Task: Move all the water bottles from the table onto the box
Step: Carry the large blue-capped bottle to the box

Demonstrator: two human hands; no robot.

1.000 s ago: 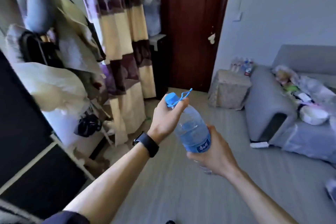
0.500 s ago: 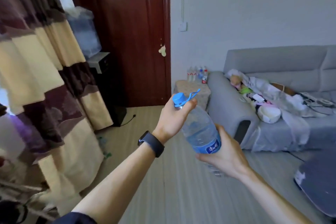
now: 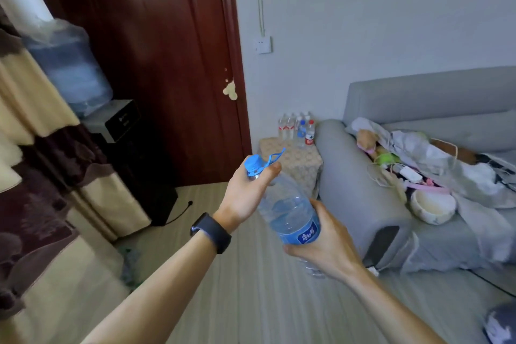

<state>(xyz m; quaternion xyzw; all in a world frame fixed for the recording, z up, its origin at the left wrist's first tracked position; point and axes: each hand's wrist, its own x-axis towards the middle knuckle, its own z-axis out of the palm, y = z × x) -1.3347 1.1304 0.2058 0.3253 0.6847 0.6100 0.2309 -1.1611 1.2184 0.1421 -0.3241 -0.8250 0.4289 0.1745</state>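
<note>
Both left hand point(image 3: 245, 198) and right hand point(image 3: 326, 243) grip the large bottle point(image 3: 287, 209); small bottles point(image 3: 297, 128) crowd the box point(image 3: 304, 165) ahead.

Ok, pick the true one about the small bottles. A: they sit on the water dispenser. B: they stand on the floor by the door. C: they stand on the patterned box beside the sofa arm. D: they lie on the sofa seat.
C: the small bottles stand clustered on the patterned box by the sofa arm; the left hand and right hand hold only the large bottle.
</note>
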